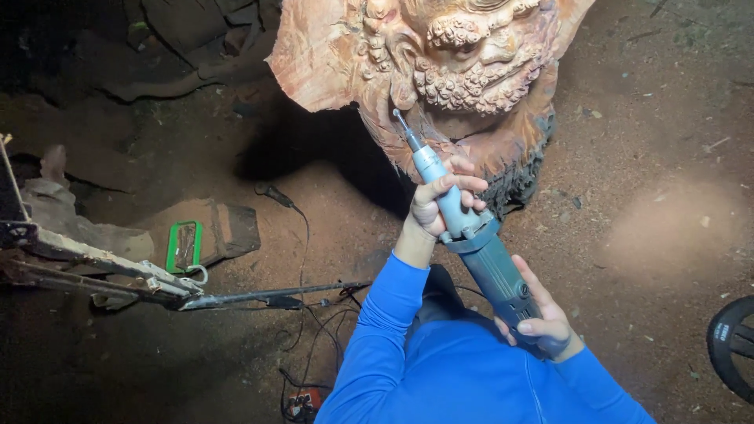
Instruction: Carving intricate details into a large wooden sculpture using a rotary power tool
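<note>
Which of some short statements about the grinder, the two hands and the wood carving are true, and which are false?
1. Both hands hold the die grinder. True.
2. The left hand grips the front neck of the tool. True.
3. The right hand rests on the wood carving. False: it holds the rear of the grinder body.
4. The grinder tip points at the carving. True.
5. The person wears red sleeves. False: the sleeves are blue.
</note>
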